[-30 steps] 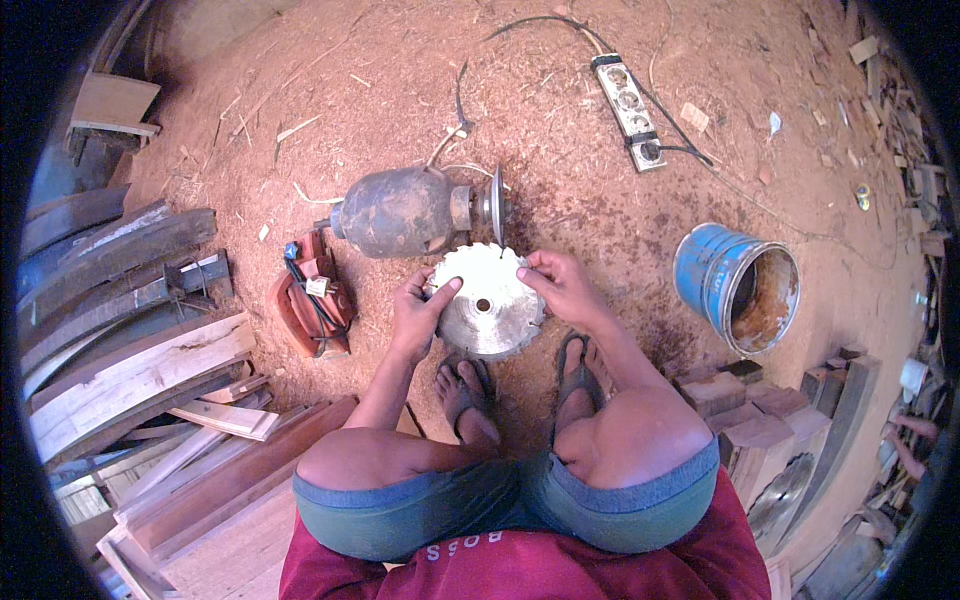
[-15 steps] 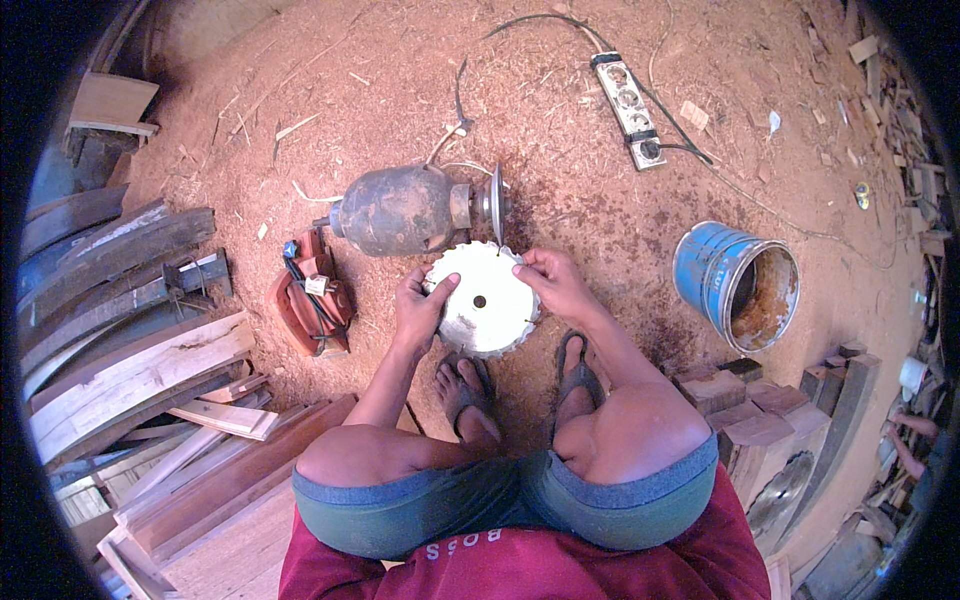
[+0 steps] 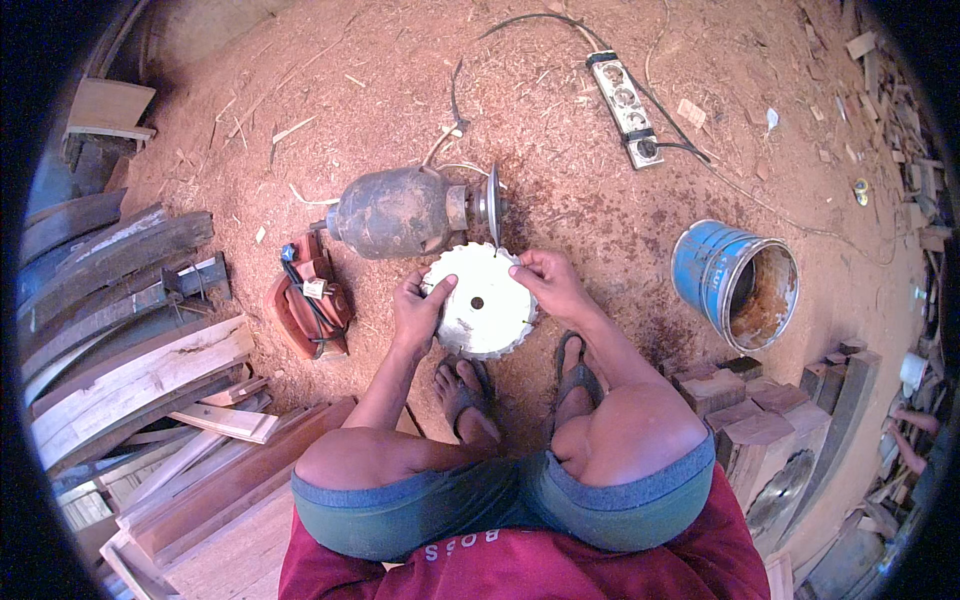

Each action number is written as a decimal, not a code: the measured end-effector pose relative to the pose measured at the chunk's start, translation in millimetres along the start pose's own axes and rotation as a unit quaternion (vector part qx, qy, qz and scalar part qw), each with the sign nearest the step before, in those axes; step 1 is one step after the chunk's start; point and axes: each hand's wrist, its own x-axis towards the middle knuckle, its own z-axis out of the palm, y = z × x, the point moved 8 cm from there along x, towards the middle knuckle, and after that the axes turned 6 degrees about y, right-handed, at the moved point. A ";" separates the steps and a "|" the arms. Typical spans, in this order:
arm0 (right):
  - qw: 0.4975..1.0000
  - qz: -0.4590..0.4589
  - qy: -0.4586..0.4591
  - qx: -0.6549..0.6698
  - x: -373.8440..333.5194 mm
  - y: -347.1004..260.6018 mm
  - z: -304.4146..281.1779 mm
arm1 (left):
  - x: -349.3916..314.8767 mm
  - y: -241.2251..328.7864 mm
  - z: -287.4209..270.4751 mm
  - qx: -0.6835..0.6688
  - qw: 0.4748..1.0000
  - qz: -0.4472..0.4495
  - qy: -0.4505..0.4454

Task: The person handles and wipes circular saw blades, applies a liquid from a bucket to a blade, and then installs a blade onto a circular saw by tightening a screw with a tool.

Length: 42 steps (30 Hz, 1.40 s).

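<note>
A pale circular saw blade [image 3: 487,325] with a dark centre hole lies between my two hands, its toothed rim facing the motor. My left hand [image 3: 420,305] pinches its left edge, thumb on top. At the upper right edge, my right hand [image 3: 550,283] grips the blade between thumb and fingers. Just beyond the blade rests a rusty dark electric motor [image 3: 393,212] on the floor. A thin grinding disc [image 3: 494,207] is mounted on the motor's right end, seen nearly edge-on, and the blade's far teeth are at or very close to its lower edge.
An orange-red power tool [image 3: 308,305] with its cord lies left of the blade. To the right, a blue bucket [image 3: 705,265] is tipped on its side. A power strip [image 3: 625,110] lies farther off. Timber [image 3: 150,370] is stacked at left; wood blocks [image 3: 770,420] hold another saw blade [image 3: 783,483] at right.
Both hands keep their hold on the saw blade, which stays by the disc. The whole view has shifted very slightly; nothing else has visibly moved.
</note>
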 end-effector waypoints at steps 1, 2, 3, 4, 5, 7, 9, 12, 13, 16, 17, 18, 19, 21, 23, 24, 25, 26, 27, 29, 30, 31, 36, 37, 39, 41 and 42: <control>1.000 -0.013 0.004 0.000 0.2 -1.2 0.1 | 0.0 -0.9 0.4 -0.005 1.000 -0.004 -0.002; 1.000 -0.027 0.007 0.000 0.3 -2.6 -0.2 | 0.1 -1.7 0.7 -0.009 1.000 -0.008 -0.004; 1.000 -0.027 0.008 0.000 0.5 -2.1 -0.7 | 0.6 -2.2 0.7 -0.009 1.000 -0.007 -0.004; 1.000 -0.015 0.007 0.005 0.7 0.2 -1.1 | 1.1 -2.7 0.7 -0.010 1.000 -0.009 -0.004; 1.000 -0.004 0.006 0.009 1.1 3.4 -1.5 | 1.5 -2.8 1.0 -0.011 1.000 -0.011 -0.005; 1.000 -0.007 0.004 0.015 2.3 5.5 -1.2 | 1.6 -1.5 1.4 -0.009 1.000 -0.004 -0.001; 1.000 -0.009 0.002 0.021 1.8 1.9 0.7 | 1.7 -1.3 -0.1 -0.008 1.000 0.002 0.003; 1.000 -0.013 -0.002 -0.012 -1.0 -4.9 1.1 | 0.9 3.4 -3.1 -0.010 1.000 -0.003 0.008; 0.999 -0.031 -0.006 -0.006 -3.0 -9.7 0.5 | 0.3 9.2 -3.3 0.005 1.000 0.013 -0.007; 0.998 -0.054 -0.007 0.030 -13.7 -26.7 0.4 | -1.4 32.8 -1.2 0.051 0.996 0.051 -0.055; 0.996 -0.061 -0.003 0.058 -16.6 -32.1 -0.9 | -4.0 41.2 4.0 0.080 0.990 0.075 -0.089; 0.997 -0.061 -0.004 0.057 -16.9 -32.0 -2.0 | -5.7 46.0 5.2 0.079 0.990 0.075 -0.088; 0.998 -0.041 -0.015 0.042 -17.0 -28.0 -1.6 | -7.9 49.5 9.0 0.085 0.989 0.074 -0.094; 0.999 -0.024 -0.029 0.028 -15.6 -22.8 0.6 | -10.1 49.5 11.3 0.091 0.988 0.076 -0.098; 0.998 -0.044 -0.016 0.032 -13.1 -19.2 -1.0 | -9.8 36.5 5.8 0.068 0.995 0.041 -0.060; 0.998 -0.044 -0.015 0.031 -11.9 -16.7 -1.5 | -10.6 33.9 6.1 0.068 0.995 0.041 -0.060; 0.999 -0.034 -0.014 0.024 -9.8 -12.7 -1.9 | -10.9 29.9 5.5 0.059 0.996 0.029 -0.057; 0.999 -0.024 -0.014 0.018 -8.1 -9.0 -0.5 | -11.2 26.4 4.3 0.052 0.997 0.017 -0.053; 0.999 -0.028 -0.001 0.023 -6.2 -7.7 -0.1 | -10.0 24.1 4.9 0.053 0.997 0.017 -0.054; 0.999 -0.029 -0.001 0.031 -2.0 -5.7 1.4 | -4.8 18.3 4.1 0.034 0.999 0.013 -0.040; 0.999 -0.030 -0.002 0.039 -0.2 -5.5 2.1 | -3.1 15.4 2.9 0.035 0.999 0.013 -0.040; 0.999 -0.031 -0.002 0.039 1.0 -5.1 3.4 | -1.4 12.7 0.9 0.028 0.999 0.012 -0.038; 1.000 -0.021 0.008 0.010 3.7 1.4 1.5 | -0.1 10.6 4.2 0.024 0.999 0.011 -0.033; 1.000 -0.020 0.008 0.009 4.3 3.2 0.5 | -0.6 11.5 6.2 0.013 0.999 0.010 -0.034; 1.000 -0.016 0.009 0.014 5.3 1.7 0.9 | -1.1 12.0 7.1 0.002 0.999 0.008 -0.034; 1.000 -0.015 0.013 0.011 4.1 -0.4 1.4 | -1.0 12.8 7.0 0.014 0.999 0.019 -0.032; 1.000 -0.015 0.016 0.008 3.8 -1.9 1.4 | -0.4 11.8 6.3 0.014 0.999 0.019 -0.033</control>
